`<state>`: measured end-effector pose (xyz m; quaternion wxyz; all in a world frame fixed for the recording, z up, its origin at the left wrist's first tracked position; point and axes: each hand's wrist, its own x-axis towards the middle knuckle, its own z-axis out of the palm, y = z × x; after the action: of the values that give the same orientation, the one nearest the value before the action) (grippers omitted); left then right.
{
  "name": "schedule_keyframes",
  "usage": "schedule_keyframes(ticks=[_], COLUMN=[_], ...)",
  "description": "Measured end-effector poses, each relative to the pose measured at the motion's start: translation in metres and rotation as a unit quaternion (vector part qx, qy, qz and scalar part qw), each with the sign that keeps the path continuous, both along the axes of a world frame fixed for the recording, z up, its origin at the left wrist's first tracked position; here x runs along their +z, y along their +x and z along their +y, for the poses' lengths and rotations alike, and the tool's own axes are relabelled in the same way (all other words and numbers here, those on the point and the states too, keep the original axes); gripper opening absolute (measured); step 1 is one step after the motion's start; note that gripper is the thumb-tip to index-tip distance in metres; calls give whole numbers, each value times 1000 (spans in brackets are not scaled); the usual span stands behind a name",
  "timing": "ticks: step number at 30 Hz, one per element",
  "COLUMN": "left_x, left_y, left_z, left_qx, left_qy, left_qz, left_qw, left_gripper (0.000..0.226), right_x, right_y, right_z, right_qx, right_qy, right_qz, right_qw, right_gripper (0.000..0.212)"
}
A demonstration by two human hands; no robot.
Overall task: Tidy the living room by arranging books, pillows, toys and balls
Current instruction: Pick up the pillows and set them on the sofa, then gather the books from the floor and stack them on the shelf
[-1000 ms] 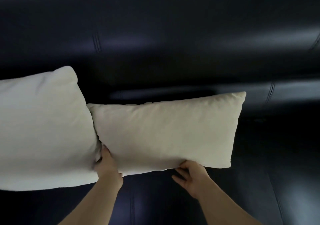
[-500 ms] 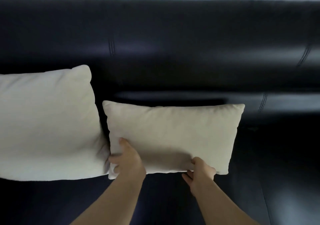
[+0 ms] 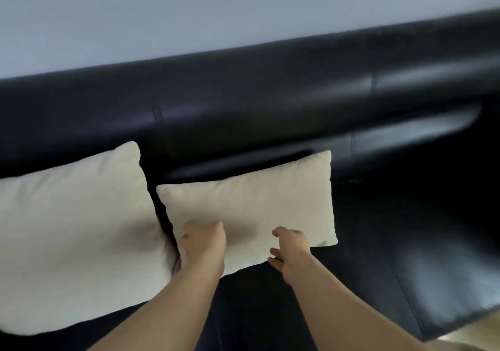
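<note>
A small cream rectangular pillow (image 3: 251, 202) leans against the backrest of a black leather sofa (image 3: 270, 102). My left hand (image 3: 203, 245) grips its lower left edge, fingers curled over the front. At the lower right edge my right hand (image 3: 290, 248) holds the pillow, thumb on the front and fingers under the rim. A larger cream pillow (image 3: 73, 223) stands just to the left, almost touching the small one.
The black sofa seat (image 3: 405, 242) stretches to the right of the pillows, with its front edge at the lower right. A pale wall (image 3: 189, 12) rises behind the backrest. A strip of light floor (image 3: 470, 340) shows at the bottom right corner.
The small pillow has shifted up against the backrest and a little away from the large pillow. Both hands moved higher onto its lower edge, and the view tilted up to show the wall.
</note>
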<state>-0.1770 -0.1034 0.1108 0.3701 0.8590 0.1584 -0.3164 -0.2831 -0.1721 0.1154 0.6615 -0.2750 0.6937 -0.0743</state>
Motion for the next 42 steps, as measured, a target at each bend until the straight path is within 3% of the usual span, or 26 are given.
schedule_keyframes(ticks=[4, 7, 10, 13, 21, 28, 36, 40, 42], left_x=[34, 62, 87, 103, 121, 108, 103, 107, 106], left_y=[-23, -43, -85, -133, -293, -390, -462, -490, -500], left_z=[11, 20, 22, 29, 93, 182, 273, 293, 289], left_qx=[-164, -271, -368, -424, -610, -701, -757, -784, -785], left_qy=[-82, -113, -111, -101, -99, -98, -75, -80, -78], left_qz=[38, 79, 97, 136, 201, 219, 179, 175, 173], left_qw=[982, 953, 918, 890, 760, 672, 624, 590, 589], left_gripper=[30, 6, 10, 9, 5, 20, 12, 12, 11], right_x=[30, 56, 72, 79, 92, 87, 80, 75, 77], right_y=[-24, -52, -103, -150, -296, -381, -457, -482, -489], right_z=[26, 50, 77, 103, 219, 333, 461, 477, 471], right_qx=[-92, -162, -238, -298, -475, -560, -610, -615, -615], right_qy=[-10, -22, -36, -43, -80, -77, -65, -58, -52], right_qz=[-5, -25, -20, -10, 2, -18, 4, 11, -1], right_qw=[996, 986, 970, 954, 876, 825, 790, 786, 787], right_gripper=[9, 7, 7, 22, 17, 16, 16, 25, 26])
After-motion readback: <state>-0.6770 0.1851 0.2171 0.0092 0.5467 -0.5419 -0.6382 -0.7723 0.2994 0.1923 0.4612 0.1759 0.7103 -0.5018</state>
